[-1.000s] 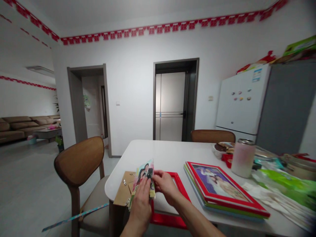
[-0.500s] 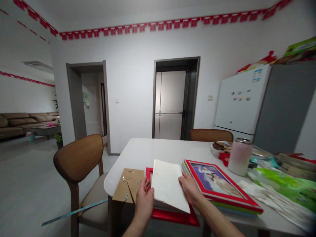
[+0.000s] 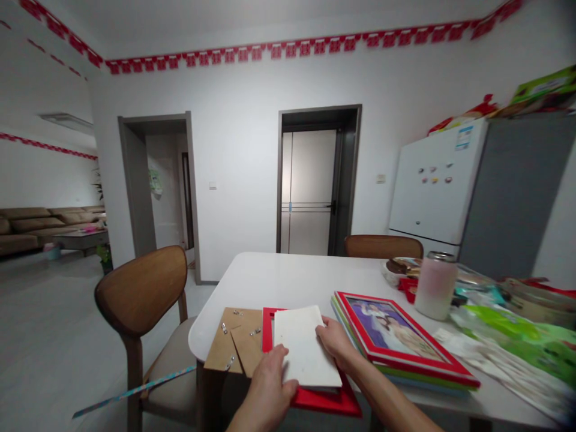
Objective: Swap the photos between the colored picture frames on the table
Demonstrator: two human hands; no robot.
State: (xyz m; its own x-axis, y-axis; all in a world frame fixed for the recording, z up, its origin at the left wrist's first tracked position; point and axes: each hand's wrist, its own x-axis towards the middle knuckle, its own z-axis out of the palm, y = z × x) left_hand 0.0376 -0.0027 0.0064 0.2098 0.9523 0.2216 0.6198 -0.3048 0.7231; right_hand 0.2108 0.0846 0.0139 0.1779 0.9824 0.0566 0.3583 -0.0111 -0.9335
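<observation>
A white rectangular sheet or thin board [image 3: 306,345] lies over a red picture frame [image 3: 326,405], whose left and lower edges show. My left hand [image 3: 273,384] grips the sheet's lower left edge, fingers on the side and thumb near the bottom corner. At the sheet's upper right edge, my right hand [image 3: 335,341] holds it with bent fingers; the fingertips underneath are hidden. To the left is a brown backing board [image 3: 225,342] with small metal clips. A stack of frames, topped by a red framed photo [image 3: 391,333], lies beside my right forearm.
The white table [image 3: 288,276] also bears a pink-and-white tumbler [image 3: 436,287], a green plastic package [image 3: 508,327] and whitish cloth [image 3: 477,360] on its right. Wooden chairs stand at the left [image 3: 144,294] and far side [image 3: 384,246]. A fridge [image 3: 427,180] is at the back right.
The white sheet has lowered and flattened over the red frame, shifting slightly left. My left hand has moved down to its lower corner; my right hand has moved slightly left with it.
</observation>
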